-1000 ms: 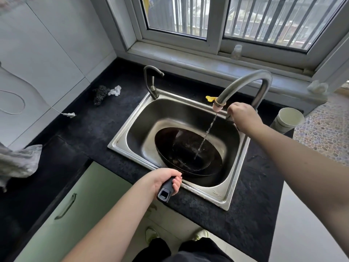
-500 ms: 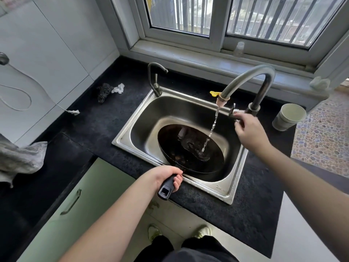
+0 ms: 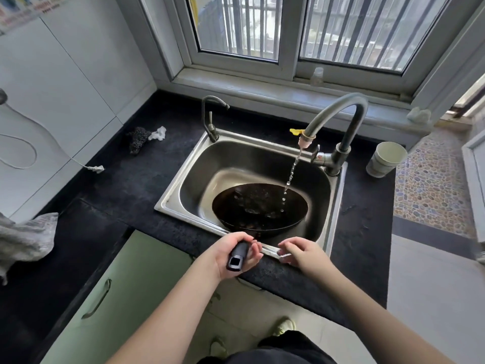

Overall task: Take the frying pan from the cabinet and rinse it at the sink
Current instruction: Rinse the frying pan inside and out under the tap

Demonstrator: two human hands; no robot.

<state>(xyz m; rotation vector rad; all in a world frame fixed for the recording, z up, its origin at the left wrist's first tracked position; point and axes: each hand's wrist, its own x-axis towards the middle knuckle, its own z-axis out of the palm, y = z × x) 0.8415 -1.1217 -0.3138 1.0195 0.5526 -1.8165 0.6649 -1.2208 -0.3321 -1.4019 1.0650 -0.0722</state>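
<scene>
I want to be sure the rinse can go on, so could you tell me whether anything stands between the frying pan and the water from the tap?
Nothing visible does. The frying pan sits in the sink, its handle held by the left hand, and the water drops freely from the faucet into it.

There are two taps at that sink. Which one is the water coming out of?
The tall arched tap at the sink's right back corner, with the pink nozzle; a thin stream drops from it toward the frying pan. The small thin tap at the left back corner is dry.
</scene>
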